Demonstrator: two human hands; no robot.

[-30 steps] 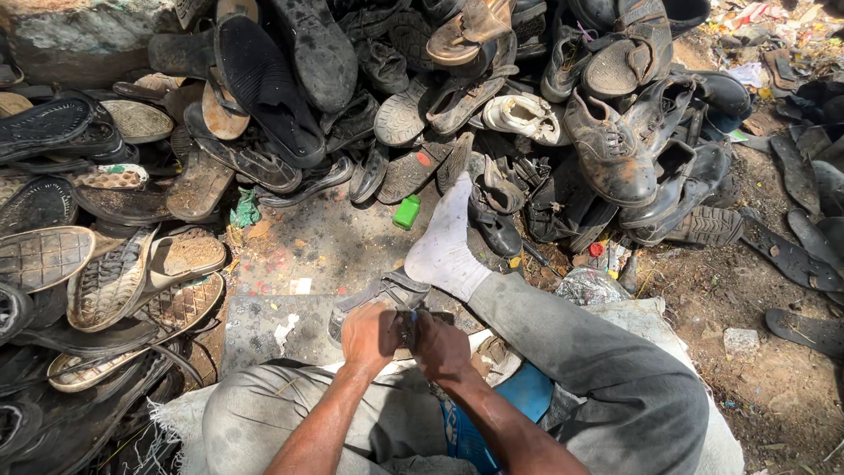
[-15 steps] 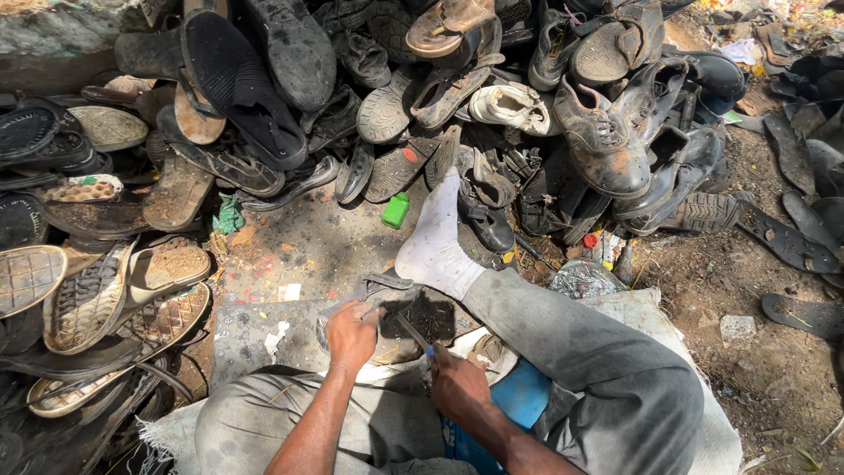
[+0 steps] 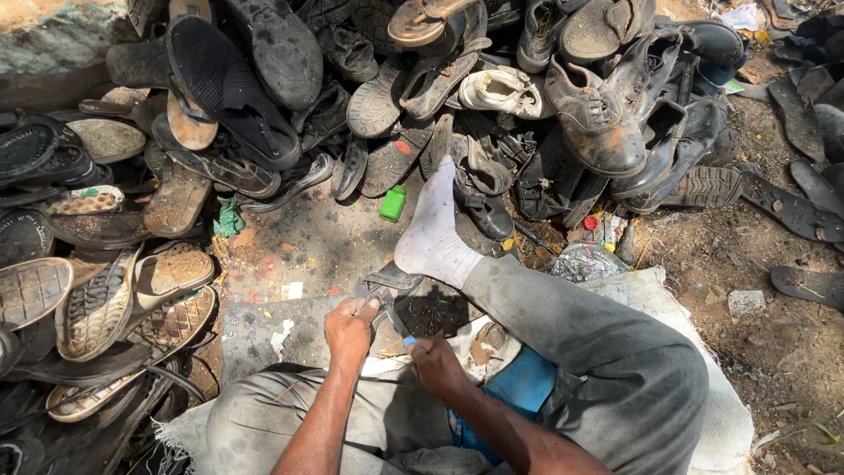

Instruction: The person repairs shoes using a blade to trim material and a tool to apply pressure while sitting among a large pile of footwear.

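Sole piece [image 3: 387, 290] pinched in left hand [image 3: 349, 327] fingers, right hand [image 3: 437, 365] clenched on blue-handled blade [image 3: 406, 339] just beside it.

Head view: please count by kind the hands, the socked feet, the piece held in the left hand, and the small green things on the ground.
Hands: 2, left hand, right hand
Socked foot: 1
Dark sole piece, gripped by the left hand: 1
Small green things: 2, green block, green crumpled scrap
Total: 6
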